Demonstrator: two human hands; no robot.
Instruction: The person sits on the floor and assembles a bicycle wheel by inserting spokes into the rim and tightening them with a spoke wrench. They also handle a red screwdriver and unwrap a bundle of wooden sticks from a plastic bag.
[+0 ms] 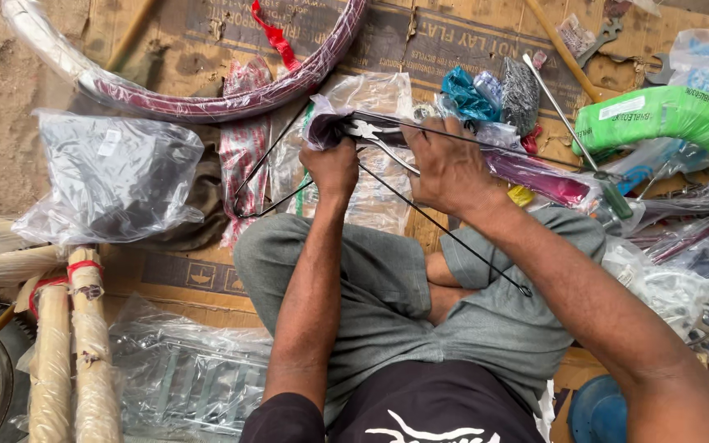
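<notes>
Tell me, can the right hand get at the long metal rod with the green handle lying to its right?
Probably yes: the long metal rod with the green handle lies uncovered beside the right hand, but that hand grips thin black rods.

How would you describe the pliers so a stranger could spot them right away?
Start at the big maroon rim arching across the cardboard, then look below its right end to the two hands. The pliers lie between them: shiny metal jaws and handles, unlike the thin black rods crossing there.

Glossy clear plastic bags everywhere — crinkled, shiny. Thin black metal rods, smooth. Underneath, rough matt cardboard — scuffed brown.
</notes>
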